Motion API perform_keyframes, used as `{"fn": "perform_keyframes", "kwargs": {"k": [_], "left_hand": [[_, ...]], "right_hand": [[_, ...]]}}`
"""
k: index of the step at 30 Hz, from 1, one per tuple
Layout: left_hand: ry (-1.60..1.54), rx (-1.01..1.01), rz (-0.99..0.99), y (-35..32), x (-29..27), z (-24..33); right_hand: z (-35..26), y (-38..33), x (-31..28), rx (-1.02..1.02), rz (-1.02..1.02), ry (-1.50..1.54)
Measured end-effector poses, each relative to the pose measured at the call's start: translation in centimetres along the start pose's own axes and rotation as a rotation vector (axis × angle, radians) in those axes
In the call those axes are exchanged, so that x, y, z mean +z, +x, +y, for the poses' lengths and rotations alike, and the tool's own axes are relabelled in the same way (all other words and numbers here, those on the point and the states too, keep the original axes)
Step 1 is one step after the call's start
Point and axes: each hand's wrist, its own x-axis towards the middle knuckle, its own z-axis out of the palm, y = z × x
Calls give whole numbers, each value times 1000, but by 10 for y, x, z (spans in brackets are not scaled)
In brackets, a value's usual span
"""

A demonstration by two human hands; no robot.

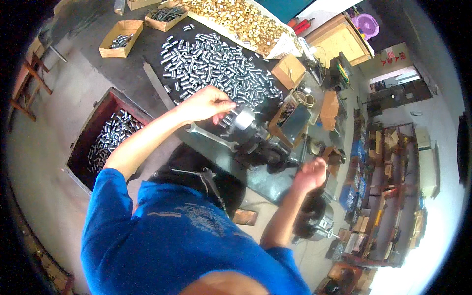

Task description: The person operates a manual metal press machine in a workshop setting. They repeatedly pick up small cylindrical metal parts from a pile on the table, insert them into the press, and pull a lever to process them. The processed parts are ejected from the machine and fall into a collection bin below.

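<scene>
My left hand is at a bright round metal head with several pins sticking out of its left side. Its thumb and fingers are pinched together beside the pins; what lies between them is too small to make out. The head sits on a dark bench-mounted fixture. At the fixture's right end my right hand is curled closed, and whatever is inside it is hidden. An open-end wrench lies on the bench just below my left hand. Beyond that hand spreads a pile of short shiny metal sleeves.
Brass-coloured parts cover a sheet at the back. Cardboard trays of small parts stand back left. A dark-red bin with more sleeves is left of me. A flat metal bar crosses the bench edge. Shelves stand right.
</scene>
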Motion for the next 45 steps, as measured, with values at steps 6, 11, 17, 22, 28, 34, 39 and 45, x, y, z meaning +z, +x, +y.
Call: {"fn": "perform_keyframes", "kwargs": {"k": [6, 11, 17, 22, 28, 34, 39, 45], "left_hand": [[-64, -14, 11, -3, -3, -1], [-22, -31, 16, -3, -6, 0], [41, -34, 76, -30, -27, 0], [128, -199, 334, -104, -78, -36], [512, -449, 530, -191, -130, -119], [1055, -297, 485, -174, -109, -97], [765, 60, 286, -83, -26, -41], [856, 127, -90, 7, 43, -73]], "right_hand": [[0, -61, -29, 229, 55, -20], [57, -52, -56, 413, 137, -38], [81, 25, -33, 125, 77, -408], [27, 27, 7, 105, 127, -108], [-14, -26, -8, 29, -123, 84], [16, -68, -36, 249, 98, -8], [67, -46, -47, 375, 224, -85], [69, -39, -43, 383, 285, -139]]}}
